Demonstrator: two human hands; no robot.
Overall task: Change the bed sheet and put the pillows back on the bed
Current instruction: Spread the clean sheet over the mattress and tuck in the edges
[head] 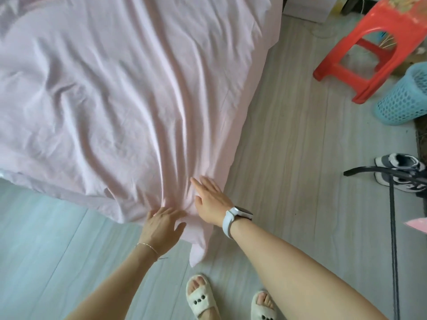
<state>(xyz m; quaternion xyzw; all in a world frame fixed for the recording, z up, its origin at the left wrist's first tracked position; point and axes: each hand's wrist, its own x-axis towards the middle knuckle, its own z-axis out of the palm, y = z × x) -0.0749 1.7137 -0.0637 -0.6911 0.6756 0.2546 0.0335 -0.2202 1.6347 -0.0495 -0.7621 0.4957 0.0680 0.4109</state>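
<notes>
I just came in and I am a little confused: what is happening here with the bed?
A person stands at the bed's corner. The left hand and right hand rest on the pink sheet, whose corner hangs down. The sheet covers the bed but is wrinkled. No pillows are visible.

A wrinkled pink bed sheet (129, 93) covers the bed (69, 188), one corner hanging down. On the floor (288, 146) stand a red stool (374, 49), a blue basket (404, 98) and sneakers (397, 172).

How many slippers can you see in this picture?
2. Both are on the person's feet at the bottom edge: the left slipper below the hanging pink sheet corner, the right slipper beside it, partly hidden by the right forearm.
</notes>
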